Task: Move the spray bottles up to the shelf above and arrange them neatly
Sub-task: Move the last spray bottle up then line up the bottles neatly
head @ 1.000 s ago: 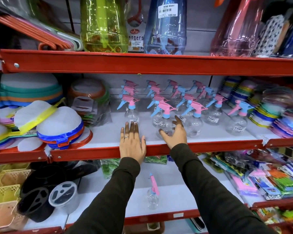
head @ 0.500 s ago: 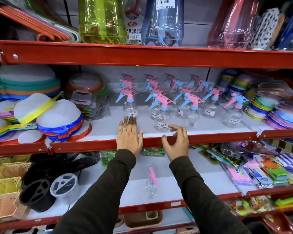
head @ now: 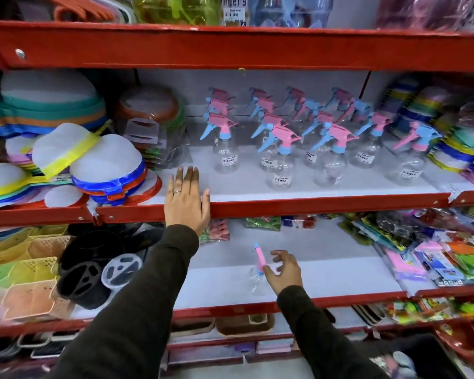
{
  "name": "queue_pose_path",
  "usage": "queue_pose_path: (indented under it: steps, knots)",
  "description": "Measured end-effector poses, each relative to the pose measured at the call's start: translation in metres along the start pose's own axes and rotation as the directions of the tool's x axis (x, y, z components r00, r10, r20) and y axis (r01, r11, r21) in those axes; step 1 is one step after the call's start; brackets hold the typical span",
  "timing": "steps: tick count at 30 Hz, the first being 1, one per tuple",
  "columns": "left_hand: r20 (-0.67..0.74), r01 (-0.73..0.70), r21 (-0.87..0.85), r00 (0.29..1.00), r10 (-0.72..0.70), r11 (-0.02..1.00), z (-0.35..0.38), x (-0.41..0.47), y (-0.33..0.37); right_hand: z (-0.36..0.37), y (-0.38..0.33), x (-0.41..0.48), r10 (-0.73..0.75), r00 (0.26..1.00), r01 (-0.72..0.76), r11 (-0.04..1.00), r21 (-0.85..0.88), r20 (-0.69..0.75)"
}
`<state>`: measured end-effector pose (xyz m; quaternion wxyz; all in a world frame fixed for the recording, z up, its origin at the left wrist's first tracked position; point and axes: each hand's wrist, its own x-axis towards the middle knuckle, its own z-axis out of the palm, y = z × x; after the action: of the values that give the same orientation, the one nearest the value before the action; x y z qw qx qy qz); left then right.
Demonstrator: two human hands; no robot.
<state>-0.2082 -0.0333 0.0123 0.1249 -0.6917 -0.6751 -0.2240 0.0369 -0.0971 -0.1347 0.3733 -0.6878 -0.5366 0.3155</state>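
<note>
Several clear spray bottles (head: pixel 282 157) with pink and blue trigger heads stand in rows on the middle shelf (head: pixel 326 205). A single spray bottle (head: pixel 256 280) with a pink head stands alone on the lower shelf (head: pixel 340 274). My right hand (head: pixel 283 270) is down at that lone bottle, fingers curled and apart, just to its right and touching or nearly touching its neck. My left hand (head: pixel 186 198) lies flat, fingers together, on the red front edge of the middle shelf, left of the bottles.
Mesh food covers (head: pixel 107 165) are stacked left of the bottles and coloured plate stacks (head: pixel 460 143) on the right. Black holders (head: pixel 91 272) and pastel baskets (head: pixel 19 277) sit at the lower left, packaged goods (head: pixel 435 258) at the lower right. Tall bottles fill the top shelf (head: pixel 230 47).
My right hand has dropped from the middle shelf's edge to the lone bottle on the lower shelf. My left hand has slid a little left along the edge.
</note>
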Motion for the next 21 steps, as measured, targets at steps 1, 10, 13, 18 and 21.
queue_pose_path:
  steps: [1, 10, 13, 18, 21]
  knots:
    - [-0.008, -0.002, 0.000, 1.000, 0.002, 1.000, 0.001, 0.001, 0.000, 0.005, 0.008, 0.001, 0.073, 0.996, -0.072, 0.997, -0.024, 0.052]
    - [-0.058, -0.020, 0.027, 0.998, 0.022, 0.999, 0.013, 0.006, -0.005, 0.049, 0.029, 0.015, 0.224, 0.956, -0.205, 0.972, -0.111, 0.191]
    - [-0.061, -0.021, 0.031, 0.998, 0.023, 0.999, 0.012, 0.007, -0.006, 0.054, 0.030, 0.017, 0.263, 0.951, -0.249, 0.963, -0.102, 0.162]
    - [-0.051, -0.011, 0.020, 0.999, 0.012, 1.000, 0.009, 0.006, -0.003, 0.052, 0.023, 0.007, 0.209, 0.971, -0.206, 0.978, -0.038, 0.117]
    - [-0.041, -0.007, 0.018, 0.999, 0.008, 1.000, 0.005, 0.004, -0.002, 0.042, 0.009, -0.001, 0.122, 0.988, -0.128, 0.990, 0.058, 0.094]
